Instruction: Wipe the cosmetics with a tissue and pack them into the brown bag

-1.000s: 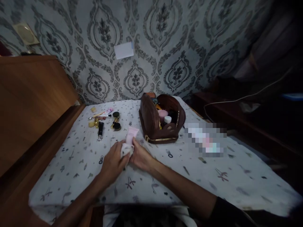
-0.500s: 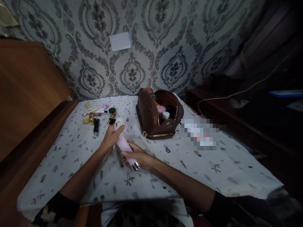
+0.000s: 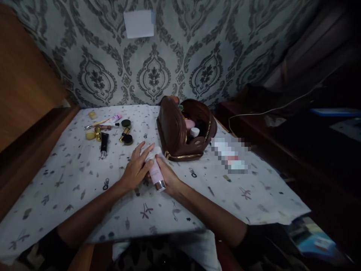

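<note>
A pale pink tube point(image 3: 156, 174) with a silver cap slants over the table in front of me, its cap end toward me. My right hand point(image 3: 168, 177) is wrapped round it from the right. From the other side my left hand point(image 3: 137, 168) meets the tube's upper end, its thumb on the tube and its fingers partly spread. A crumpled white cloth point(image 3: 155, 151) shows between the left index finger and thumb; most of it is hidden. Just beyond my hands stands an unzipped brown toiletry bag point(image 3: 172, 130), with a white-capped container point(image 3: 194, 131) and a pink item inside.
Left on the patterned tablecloth point(image 3: 121, 210) lie a black tube point(image 3: 104, 143), a dark round lid point(image 3: 126, 123), a brush point(image 3: 98, 123) and several small cosmetics. A blurred-out item point(image 3: 229, 155) lies right of the bag. A wooden cabinet point(image 3: 28, 67) borders the left.
The left fingers have loosened and spread at the tube's upper end, and less of the cloth shows. The right hand has shifted up along the tube. The view has tilted down slightly.
</note>
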Demonstrator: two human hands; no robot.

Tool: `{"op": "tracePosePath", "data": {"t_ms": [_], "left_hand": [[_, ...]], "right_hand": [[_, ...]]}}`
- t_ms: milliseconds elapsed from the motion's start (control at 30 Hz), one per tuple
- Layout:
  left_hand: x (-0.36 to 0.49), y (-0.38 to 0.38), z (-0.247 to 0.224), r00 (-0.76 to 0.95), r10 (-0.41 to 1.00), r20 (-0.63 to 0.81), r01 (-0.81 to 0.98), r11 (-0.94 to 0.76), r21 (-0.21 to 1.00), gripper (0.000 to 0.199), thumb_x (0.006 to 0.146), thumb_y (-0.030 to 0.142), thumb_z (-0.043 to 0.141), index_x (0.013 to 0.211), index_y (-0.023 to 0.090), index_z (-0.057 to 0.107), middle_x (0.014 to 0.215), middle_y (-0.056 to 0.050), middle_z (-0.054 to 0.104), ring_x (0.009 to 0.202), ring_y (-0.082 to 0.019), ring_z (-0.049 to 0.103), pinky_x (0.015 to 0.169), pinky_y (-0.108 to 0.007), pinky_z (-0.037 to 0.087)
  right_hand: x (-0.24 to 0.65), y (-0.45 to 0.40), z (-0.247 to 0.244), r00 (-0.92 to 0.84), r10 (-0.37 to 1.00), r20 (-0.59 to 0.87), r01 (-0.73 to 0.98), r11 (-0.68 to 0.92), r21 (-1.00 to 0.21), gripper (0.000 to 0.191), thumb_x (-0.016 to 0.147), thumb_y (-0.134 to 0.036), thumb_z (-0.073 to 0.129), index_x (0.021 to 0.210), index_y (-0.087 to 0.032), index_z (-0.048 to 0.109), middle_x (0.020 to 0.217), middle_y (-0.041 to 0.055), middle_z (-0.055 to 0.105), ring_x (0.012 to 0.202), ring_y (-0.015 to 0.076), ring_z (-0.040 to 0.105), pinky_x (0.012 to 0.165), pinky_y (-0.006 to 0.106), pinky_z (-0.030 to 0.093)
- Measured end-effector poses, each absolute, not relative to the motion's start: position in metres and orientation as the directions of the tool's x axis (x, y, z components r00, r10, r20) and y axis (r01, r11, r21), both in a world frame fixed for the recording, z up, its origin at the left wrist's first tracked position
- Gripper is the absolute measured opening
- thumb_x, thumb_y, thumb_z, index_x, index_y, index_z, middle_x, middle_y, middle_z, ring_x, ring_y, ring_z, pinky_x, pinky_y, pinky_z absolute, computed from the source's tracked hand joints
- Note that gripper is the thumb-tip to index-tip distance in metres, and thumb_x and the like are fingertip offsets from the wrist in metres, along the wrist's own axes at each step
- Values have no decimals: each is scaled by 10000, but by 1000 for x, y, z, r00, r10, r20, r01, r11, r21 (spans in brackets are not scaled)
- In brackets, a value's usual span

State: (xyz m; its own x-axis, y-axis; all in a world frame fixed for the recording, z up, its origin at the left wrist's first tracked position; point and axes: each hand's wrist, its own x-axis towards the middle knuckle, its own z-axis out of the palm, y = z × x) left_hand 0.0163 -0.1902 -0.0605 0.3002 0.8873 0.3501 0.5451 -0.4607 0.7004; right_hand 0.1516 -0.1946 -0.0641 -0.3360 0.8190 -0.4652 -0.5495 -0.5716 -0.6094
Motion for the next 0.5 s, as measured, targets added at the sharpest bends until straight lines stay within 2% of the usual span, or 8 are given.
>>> {"op": "tracePosePath", "data": {"t_ms": [100,267,367,500], "left_hand": [[21,-199,-59,343,868,359,584,-497,642,553,999,520,343,1476,260,444,1597,-127,315,1493,-295,255,1206,-550,230],[28,-212,-55,333,867,371,626,-497,601,478,1024,424,332,1442,252,491,1623,-114,284,1506,-276,244,1215,-541,236],[30,-217,-56,383,808,447,591,-586,554,424,1018,352,389,1412,245,506,1589,-113,358,1500,-266,264,1203,-537,280],[29,-216,-56,463,675,575,500,-735,459,374,979,260,497,1350,224,530,1444,-130,532,1441,-268,375,1156,-529,368]], "right_hand": [[152,-194,-63,-256,852,-456,-605,-509,-612,256,940,-451,569,993,-207,627,612,-43,655,475,102,575,510,209,516],[157,-190,-65,-285,897,-337,-696,-435,-571,391,850,-510,666,1085,-197,661,793,10,738,703,151,683,596,234,563],[164,-187,-64,-310,876,-370,-739,-467,-485,357,867,-499,660,1019,-176,663,745,6,729,685,144,678,588,216,556],[170,-184,-62,-413,849,-329,-754,-521,-399,374,891,-548,616,865,-176,641,634,-15,677,577,122,636,532,198,531]]}}
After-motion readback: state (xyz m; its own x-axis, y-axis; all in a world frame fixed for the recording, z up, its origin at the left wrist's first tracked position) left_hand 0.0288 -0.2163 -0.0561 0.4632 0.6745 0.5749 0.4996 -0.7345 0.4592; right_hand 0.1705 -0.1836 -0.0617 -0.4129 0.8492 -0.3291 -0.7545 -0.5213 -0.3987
